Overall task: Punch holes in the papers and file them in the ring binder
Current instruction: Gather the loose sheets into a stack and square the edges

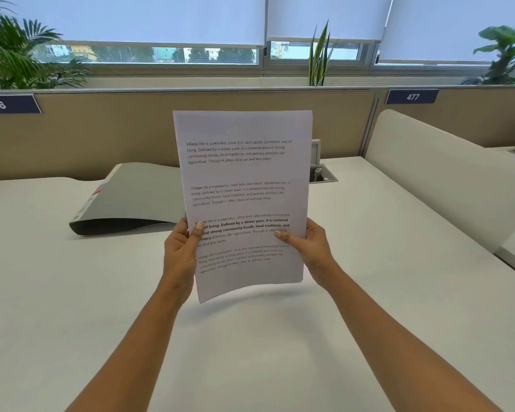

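Observation:
A thin stack of white printed papers (244,179) stands upright in the air above the middle of the desk, its bottom edge lifted off the surface. My left hand (180,251) grips its lower left edge, thumb across the text. My right hand (308,248) grips the lower right edge in the same way. A grey ring binder (137,197) lies closed on the desk behind and to the left, partly hidden by the papers. No hole punch is visible.
The white desk (250,352) spreads out below my arms. A beige partition (101,135) runs along the back. A cable port (323,173) sits behind the papers at right. A white curved divider (446,173) borders the right side.

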The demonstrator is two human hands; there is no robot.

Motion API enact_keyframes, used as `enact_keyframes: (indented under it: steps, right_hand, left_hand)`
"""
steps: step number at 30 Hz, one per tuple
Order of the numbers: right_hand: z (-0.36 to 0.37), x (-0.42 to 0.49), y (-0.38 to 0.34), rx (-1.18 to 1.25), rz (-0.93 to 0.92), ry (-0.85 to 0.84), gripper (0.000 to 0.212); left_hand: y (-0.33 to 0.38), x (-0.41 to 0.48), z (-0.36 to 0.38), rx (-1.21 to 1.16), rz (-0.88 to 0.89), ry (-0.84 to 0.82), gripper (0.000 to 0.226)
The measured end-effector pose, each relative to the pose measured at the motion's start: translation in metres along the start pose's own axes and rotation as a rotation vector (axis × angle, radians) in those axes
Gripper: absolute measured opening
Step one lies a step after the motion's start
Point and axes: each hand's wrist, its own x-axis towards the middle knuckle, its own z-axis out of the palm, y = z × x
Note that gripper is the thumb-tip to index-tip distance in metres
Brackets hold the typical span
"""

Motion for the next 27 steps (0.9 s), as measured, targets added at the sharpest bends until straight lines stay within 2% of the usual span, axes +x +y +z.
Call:
enact_keyframes:
  steps: [7,15,21,27]
  right_hand:
    - [0.001,-0.004,0.005,0.006,0.025,-0.032,0.025]
    - [0.008,0.002,-0.008,0.02,-0.083,-0.015,0.021]
    - [0.007,-0.007,0.011,-0.092,-0.017,-0.021,0.02]
    - [0.01,-0.002,-0.001,-0.094,-0.068,0.001,0.02]
  left_hand:
    - [-0.013,-0.005,-0.005,-0.007,-0.043,-0.001,0.018]
    - [0.002,0.005,-0.003,0.032,0.074,0.011,0.015]
    - [-0.019,-0.006,-0.007,0.084,-0.039,0.019,0.017]
    - [-0.01,0.003,-0.005,0.121,0.007,0.031,0.02]
